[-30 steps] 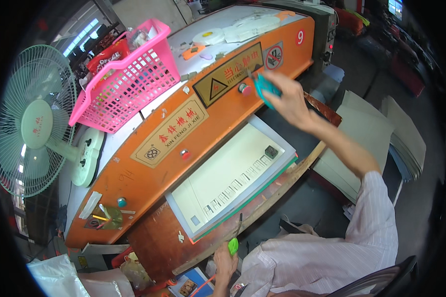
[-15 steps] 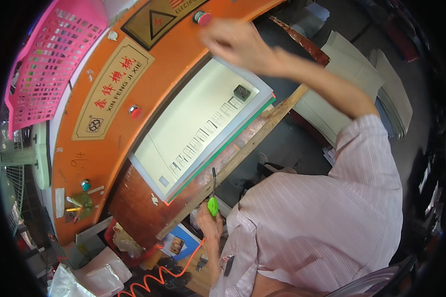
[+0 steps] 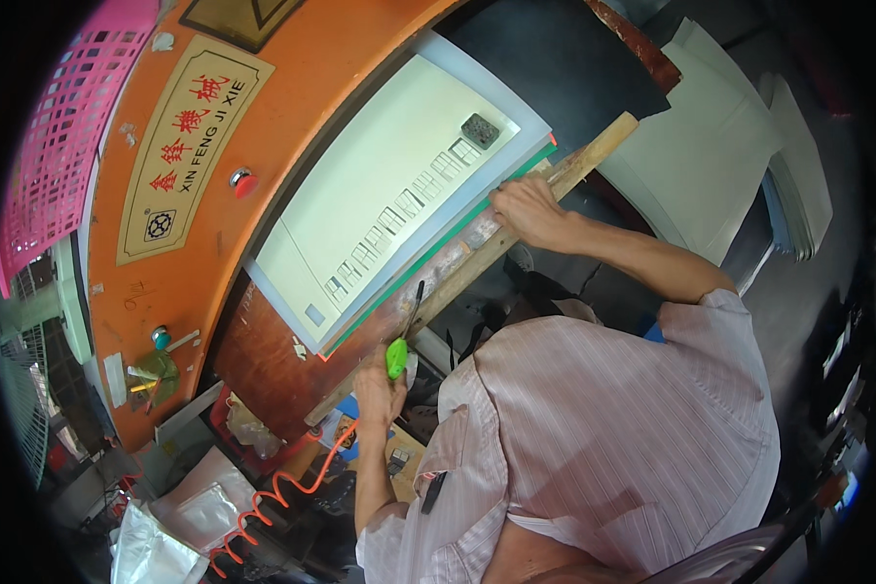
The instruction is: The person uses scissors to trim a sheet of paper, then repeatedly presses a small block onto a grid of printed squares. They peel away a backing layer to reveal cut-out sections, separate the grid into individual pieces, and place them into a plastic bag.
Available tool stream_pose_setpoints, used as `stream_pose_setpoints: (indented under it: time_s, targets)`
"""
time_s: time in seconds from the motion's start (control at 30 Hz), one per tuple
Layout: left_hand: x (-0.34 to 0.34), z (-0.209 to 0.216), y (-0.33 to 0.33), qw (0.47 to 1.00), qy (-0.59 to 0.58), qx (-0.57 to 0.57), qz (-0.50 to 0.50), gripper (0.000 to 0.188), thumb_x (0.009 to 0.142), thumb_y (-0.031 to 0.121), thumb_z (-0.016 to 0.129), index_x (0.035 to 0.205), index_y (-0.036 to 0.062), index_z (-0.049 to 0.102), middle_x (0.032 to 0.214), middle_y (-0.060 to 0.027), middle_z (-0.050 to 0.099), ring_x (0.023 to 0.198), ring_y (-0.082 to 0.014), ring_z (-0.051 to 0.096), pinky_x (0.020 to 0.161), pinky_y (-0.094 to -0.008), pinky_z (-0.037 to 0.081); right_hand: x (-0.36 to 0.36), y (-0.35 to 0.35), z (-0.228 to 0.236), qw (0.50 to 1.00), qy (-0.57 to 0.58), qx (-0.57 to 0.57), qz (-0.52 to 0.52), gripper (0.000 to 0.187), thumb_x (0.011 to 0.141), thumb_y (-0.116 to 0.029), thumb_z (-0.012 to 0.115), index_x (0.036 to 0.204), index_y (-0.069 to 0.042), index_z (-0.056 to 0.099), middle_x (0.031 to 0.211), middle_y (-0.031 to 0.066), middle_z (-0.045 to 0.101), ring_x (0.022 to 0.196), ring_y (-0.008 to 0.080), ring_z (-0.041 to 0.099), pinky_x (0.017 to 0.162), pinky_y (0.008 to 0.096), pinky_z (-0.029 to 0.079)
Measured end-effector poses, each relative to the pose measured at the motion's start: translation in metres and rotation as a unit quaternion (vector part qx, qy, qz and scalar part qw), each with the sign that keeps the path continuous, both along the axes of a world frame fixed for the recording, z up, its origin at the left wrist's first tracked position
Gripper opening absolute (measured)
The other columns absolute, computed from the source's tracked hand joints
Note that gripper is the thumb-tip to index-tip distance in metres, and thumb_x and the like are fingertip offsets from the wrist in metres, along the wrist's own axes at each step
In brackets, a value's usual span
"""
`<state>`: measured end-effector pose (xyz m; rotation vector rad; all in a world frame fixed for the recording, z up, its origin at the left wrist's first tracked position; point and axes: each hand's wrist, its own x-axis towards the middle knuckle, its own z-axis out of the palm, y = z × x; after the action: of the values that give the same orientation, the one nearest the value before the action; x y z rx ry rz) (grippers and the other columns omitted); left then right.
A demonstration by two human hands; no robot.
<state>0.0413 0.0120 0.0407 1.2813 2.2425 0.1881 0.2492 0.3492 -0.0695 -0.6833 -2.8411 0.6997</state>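
My left hand (image 3: 380, 391) is closed round a green air blow gun (image 3: 396, 358), whose thin black nozzle (image 3: 418, 304) points up along the near edge of the machine bed. An orange coiled hose (image 3: 280, 484) trails below that hand. My right hand (image 3: 530, 211) has its fingers curled at the near edge of a green board (image 3: 428, 251), close to its right end; the fingertips are partly hidden. On this board lies a pale sheet (image 3: 360, 190) with a row of small rectangular cut-outs and a dark square block (image 3: 480, 130) near its right end.
The orange machine body (image 3: 200, 238) with a red push button (image 3: 243, 183) rises beyond the sheet. A wooden bar (image 3: 594, 156) runs along the bed's front. Stacked pale sheets (image 3: 701, 136) stand at right. A pink basket (image 3: 68, 127) is at far left, silver bags (image 3: 156, 545) at lower left.
My right hand has come down from beside the red button at the top to the board's near right edge. My left hand still holds the blow gun. The view has shifted.
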Motion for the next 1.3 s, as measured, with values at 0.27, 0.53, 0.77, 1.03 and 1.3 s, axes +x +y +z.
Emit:
stream_pose_setpoints:
  time_s: [0.27, 0.53, 0.77, 1.03, 1.3]
  targets:
    - [0.012, -0.008, -0.007, 0.998, -0.006, -0.041, 0.038, 0.040, 0.078, 0.002, 0.073, 0.117, 0.0025, 0.065, 0.101, -0.0279, 0.070, 0.094, -0.0494, 0.067, 0.082, -0.0536, 0.053, -0.009, -0.002, -0.002, 0.999, 0.008, -0.039, 0.037, 0.012, 0.081, -0.014, 0.073, 0.076, -0.003, 0.068, 0.076, 0.0182, 0.069, 0.079, 0.0386, 0.070, 0.069, 0.0519, 0.052]
    - [0.029, -0.005, -0.008, 0.994, -0.013, -0.013, 0.110, 0.041, 0.079, 0.002, 0.072, 0.119, 0.0040, 0.065, 0.104, -0.0271, 0.070, 0.099, -0.0501, 0.066, 0.085, -0.0544, 0.052, -0.040, -0.053, -0.005, 0.993, 0.083, -0.076, 0.038, 0.024, 0.087, -0.021, 0.072, 0.077, 0.001, 0.069, 0.075, 0.0209, 0.069, 0.076, 0.0369, 0.071, 0.063, 0.0510, 0.052]
    - [0.016, -0.014, -0.025, 0.994, -0.018, 0.038, 0.099, 0.042, 0.080, 0.000, 0.071, 0.122, 0.0035, 0.066, 0.104, -0.0280, 0.070, 0.098, -0.0500, 0.067, 0.085, -0.0537, 0.052, -0.052, -0.056, 0.001, 0.996, 0.032, -0.066, 0.050, 0.017, 0.085, -0.016, 0.074, 0.080, 0.000, 0.071, 0.079, 0.0238, 0.070, 0.082, 0.0424, 0.070, 0.069, 0.0554, 0.047]
    - [-0.011, -0.029, -0.044, 0.994, -0.051, 0.055, 0.074, 0.039, 0.083, 0.004, 0.071, 0.121, 0.0018, 0.064, 0.102, -0.0284, 0.070, 0.097, -0.0497, 0.067, 0.082, -0.0537, 0.052, -0.056, -0.063, 0.004, 0.996, -0.016, -0.083, -0.013, 0.025, 0.084, -0.018, 0.077, 0.071, 0.002, 0.068, 0.072, 0.0250, 0.068, 0.074, 0.0445, 0.070, 0.069, 0.0558, 0.052]
    - [-0.049, -0.027, -0.053, 0.998, -0.026, -0.053, -0.036, 0.039, 0.081, 0.009, 0.074, 0.118, 0.0028, 0.067, 0.096, -0.0293, 0.072, 0.092, -0.0500, 0.069, 0.083, -0.0567, 0.055, -0.059, -0.075, 0.012, 0.997, -0.066, -0.042, -0.016, 0.021, 0.085, -0.020, 0.078, 0.081, -0.002, 0.069, 0.081, 0.0187, 0.071, 0.082, 0.0395, 0.070, 0.071, 0.0512, 0.053]
